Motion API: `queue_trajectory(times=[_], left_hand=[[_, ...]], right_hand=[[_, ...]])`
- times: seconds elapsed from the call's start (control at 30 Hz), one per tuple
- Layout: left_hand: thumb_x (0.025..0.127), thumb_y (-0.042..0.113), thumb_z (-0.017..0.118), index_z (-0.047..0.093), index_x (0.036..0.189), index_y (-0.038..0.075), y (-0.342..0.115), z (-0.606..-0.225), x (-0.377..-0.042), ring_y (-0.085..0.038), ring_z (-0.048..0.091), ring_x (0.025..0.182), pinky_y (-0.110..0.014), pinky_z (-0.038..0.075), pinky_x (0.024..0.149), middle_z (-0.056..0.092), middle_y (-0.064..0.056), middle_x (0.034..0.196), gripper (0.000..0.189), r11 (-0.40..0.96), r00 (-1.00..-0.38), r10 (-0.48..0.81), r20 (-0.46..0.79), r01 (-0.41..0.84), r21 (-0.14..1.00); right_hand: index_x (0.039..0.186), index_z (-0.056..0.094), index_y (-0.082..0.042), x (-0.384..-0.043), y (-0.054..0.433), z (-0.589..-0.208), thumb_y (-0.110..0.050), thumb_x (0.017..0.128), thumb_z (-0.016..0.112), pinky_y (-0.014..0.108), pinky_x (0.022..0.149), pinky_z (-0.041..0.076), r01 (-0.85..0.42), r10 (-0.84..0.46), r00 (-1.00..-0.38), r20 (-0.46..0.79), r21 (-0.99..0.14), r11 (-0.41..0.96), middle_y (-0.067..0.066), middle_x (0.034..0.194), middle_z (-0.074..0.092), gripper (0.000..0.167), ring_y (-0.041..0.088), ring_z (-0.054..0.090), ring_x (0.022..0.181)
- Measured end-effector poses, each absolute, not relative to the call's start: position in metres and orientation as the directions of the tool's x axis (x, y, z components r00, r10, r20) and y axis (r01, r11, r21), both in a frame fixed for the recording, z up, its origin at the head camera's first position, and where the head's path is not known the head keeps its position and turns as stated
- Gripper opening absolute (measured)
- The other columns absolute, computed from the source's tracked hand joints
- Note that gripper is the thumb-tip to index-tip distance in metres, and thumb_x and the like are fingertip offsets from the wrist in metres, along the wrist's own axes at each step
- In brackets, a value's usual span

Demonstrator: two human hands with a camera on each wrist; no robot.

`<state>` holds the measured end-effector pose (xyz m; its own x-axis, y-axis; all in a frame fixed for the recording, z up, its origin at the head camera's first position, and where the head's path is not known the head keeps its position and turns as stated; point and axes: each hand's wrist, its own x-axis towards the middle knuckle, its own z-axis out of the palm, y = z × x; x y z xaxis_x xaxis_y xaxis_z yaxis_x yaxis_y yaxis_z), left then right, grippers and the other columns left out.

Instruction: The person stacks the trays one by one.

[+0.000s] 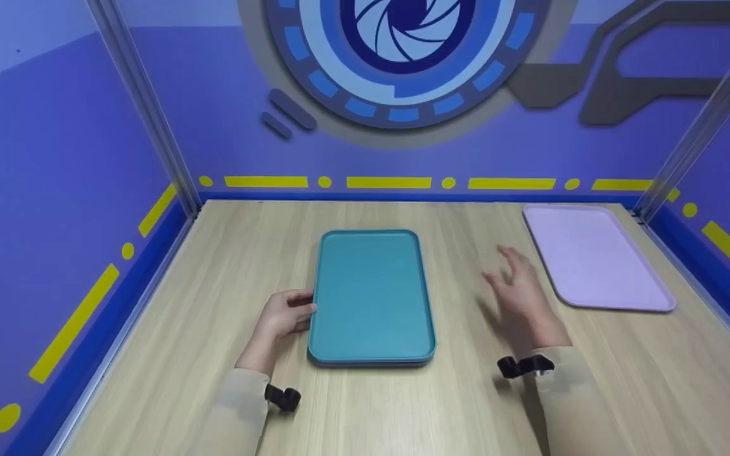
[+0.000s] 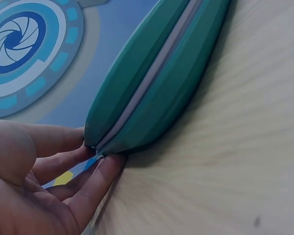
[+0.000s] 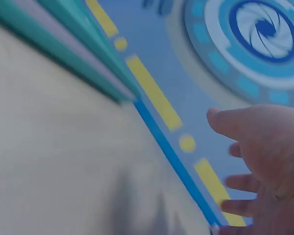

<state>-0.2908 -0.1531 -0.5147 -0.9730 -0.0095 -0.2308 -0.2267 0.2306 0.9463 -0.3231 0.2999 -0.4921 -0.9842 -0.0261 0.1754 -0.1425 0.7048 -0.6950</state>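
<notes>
A stack of rectangular trays (image 1: 370, 294) lies on the wooden table (image 1: 244, 247), a teal one on top. From the side, a thin lilac edge (image 2: 152, 73) shows between two teal trays. My left hand (image 1: 284, 313) pinches the left edge of this stack, its thumb at the upper rim and fingers lower down, as the left wrist view (image 2: 54, 181) also shows. Right of the stack, my right hand (image 1: 517, 291) hovers apart from it with spread fingers and holds nothing. A lilac tray (image 1: 599, 256) lies beyond it, near the table's back right corner.
Blue-purple panels (image 1: 67, 190) with yellow dashes enclose the table at the back and both sides. Metal posts (image 1: 149, 114) stand at the back corners. Both sleeves carry a black wrist mount (image 1: 282, 398).
</notes>
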Motion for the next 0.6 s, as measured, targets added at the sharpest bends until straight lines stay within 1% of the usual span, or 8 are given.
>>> queue_trajectory(times=[0.13, 0.2, 0.27, 0.37, 0.5, 0.6], left_hand=[[0.099, 0.001, 0.064, 0.059, 0.14, -0.004, -0.153, -0.515, -0.29, -0.026, 0.072, 0.11, -0.04, 0.063, 0.087, 0.06, -0.027, 0.141, 0.042, 0.223, -0.973, -0.009, -0.229, -0.225, 0.949], [0.099, 0.002, 0.064, 0.059, 0.14, -0.003, -0.153, -0.515, -0.29, -0.026, 0.072, 0.109, -0.039, 0.063, 0.087, 0.06, -0.027, 0.14, 0.042, 0.226, -0.974, -0.004, -0.225, -0.22, 0.949], [0.099, 0.002, 0.063, 0.059, 0.14, -0.003, -0.153, -0.515, -0.289, -0.025, 0.072, 0.109, -0.039, 0.063, 0.087, 0.062, -0.026, 0.138, 0.041, 0.224, -0.975, -0.005, -0.222, -0.218, 0.95], [0.099, 0.002, 0.063, 0.059, 0.14, -0.004, -0.153, -0.515, -0.288, -0.025, 0.072, 0.107, -0.039, 0.063, 0.087, 0.063, -0.025, 0.135, 0.042, 0.225, -0.977, 0.002, -0.212, -0.206, 0.952], [0.099, 0.002, 0.063, 0.058, 0.14, -0.005, -0.153, -0.515, -0.288, -0.024, 0.073, 0.106, -0.04, 0.064, 0.086, 0.062, -0.026, 0.136, 0.042, 0.222, -0.978, 0.007, -0.207, -0.2, 0.954], [0.1, 0.002, 0.063, 0.058, 0.141, -0.005, -0.154, -0.516, -0.289, -0.025, 0.072, 0.108, -0.04, 0.064, 0.086, 0.061, -0.026, 0.137, 0.042, 0.22, -0.978, 0.006, -0.208, -0.202, 0.954]], right_hand=[[0.162, 0.022, -0.004, -0.321, 0.334, -0.496, -0.036, 0.102, 0.062, 0.079, 0.119, 0.006, -0.031, 0.08, -0.985, 0.155, -0.604, 0.796, 0.035, 0.167, -0.002, 0.079, 0.06, 0.001, 0.152], [0.164, 0.016, -0.007, -0.319, 0.348, -0.498, -0.043, 0.102, 0.06, 0.083, 0.115, 0.001, 0.03, 0.125, -0.984, 0.125, -0.582, 0.813, 0.034, 0.167, -0.01, 0.085, 0.061, -0.005, 0.152], [0.165, 0.013, -0.008, -0.317, 0.36, -0.502, -0.049, 0.102, 0.058, 0.086, 0.111, -0.003, 0.069, 0.153, -0.983, 0.102, -0.567, 0.82, 0.034, 0.166, -0.014, 0.088, 0.061, -0.01, 0.151], [0.165, 0.007, -0.007, -0.315, 0.372, -0.507, -0.055, 0.102, 0.054, 0.086, 0.109, -0.008, 0.112, 0.171, -0.984, 0.051, -0.568, 0.815, 0.035, 0.165, -0.019, 0.092, 0.061, -0.016, 0.15], [0.164, 0.002, -0.003, -0.314, 0.382, -0.513, -0.058, 0.102, 0.051, 0.084, 0.111, -0.011, 0.156, 0.171, -0.985, -0.027, -0.569, 0.808, 0.039, 0.162, -0.022, 0.096, 0.064, -0.02, 0.147], [0.163, -0.002, 0.0, -0.314, 0.385, -0.517, -0.06, 0.102, 0.049, 0.082, 0.113, -0.013, 0.169, 0.16, -0.985, -0.065, -0.555, 0.815, 0.042, 0.16, -0.021, 0.099, 0.067, -0.02, 0.145]])
